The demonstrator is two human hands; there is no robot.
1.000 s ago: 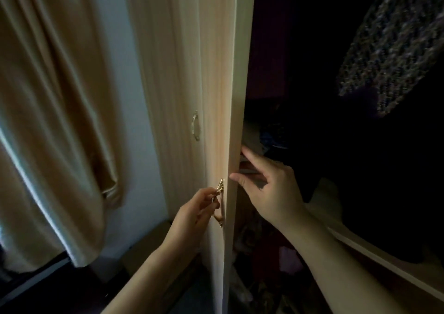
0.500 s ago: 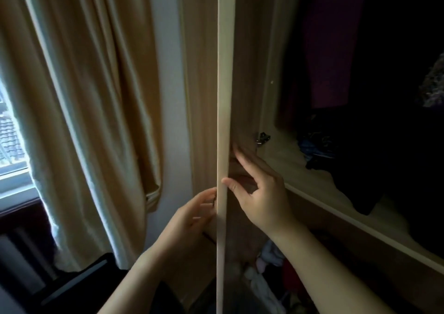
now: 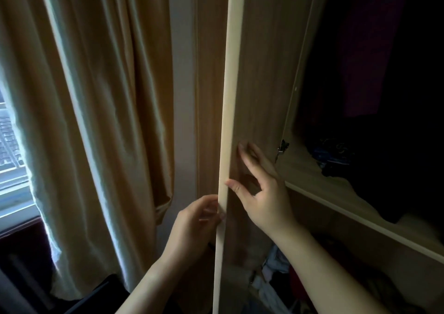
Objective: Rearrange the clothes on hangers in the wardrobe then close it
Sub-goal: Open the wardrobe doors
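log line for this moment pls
wardrobe door open, edge-on | left hand grips its edge | right hand flat on inner face

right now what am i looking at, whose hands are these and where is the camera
No machine here: a person's two bare hands, filmed by one wide camera worn on the head, looking forward and down. The pale strip is the wardrobe door, seen edge-on. The left hand grips its edge from outside; the right hand lies flat on its inner face. Right of it, a shelf carries dark clothes. Left, a curtain hangs by a window.
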